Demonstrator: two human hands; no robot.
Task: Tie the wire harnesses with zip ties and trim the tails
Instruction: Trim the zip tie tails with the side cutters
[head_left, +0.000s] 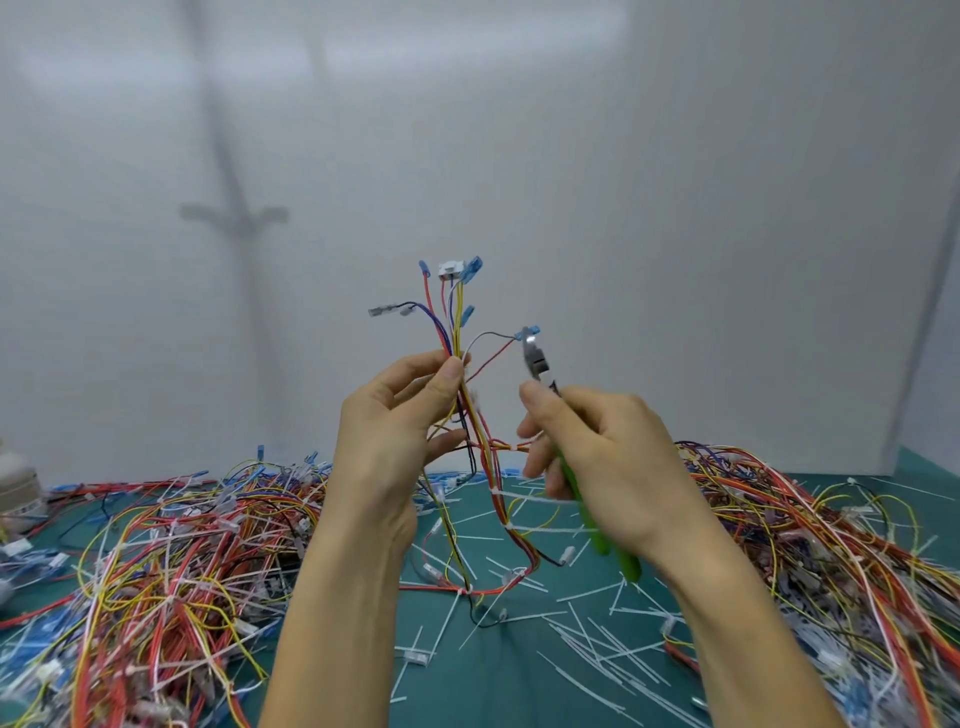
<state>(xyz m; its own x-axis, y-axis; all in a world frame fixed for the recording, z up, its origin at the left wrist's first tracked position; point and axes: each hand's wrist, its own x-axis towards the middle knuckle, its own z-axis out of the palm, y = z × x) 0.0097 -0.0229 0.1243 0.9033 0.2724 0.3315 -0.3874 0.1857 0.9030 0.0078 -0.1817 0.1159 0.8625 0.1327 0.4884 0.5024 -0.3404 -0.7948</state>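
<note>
Head view: a thin, multicoloured wire harness (452, 322) with blue plastic terminals is pinched upright at centre between the left hand's (395, 415) thumb and curled fingers. Green-handled flush cutters (536, 358) are gripped at 3 o'clock by the right hand (608, 452), whose fingers are wrapped round the handles.

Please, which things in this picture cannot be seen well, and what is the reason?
Head view:
- Cutters: the tip is blurred; open or closed, I cannot tell.
- Harness: the left hand covers the spot it pinches.
- Green handles: partly hidden inside the right hand.
- White container: cut off by the left edge.
</note>
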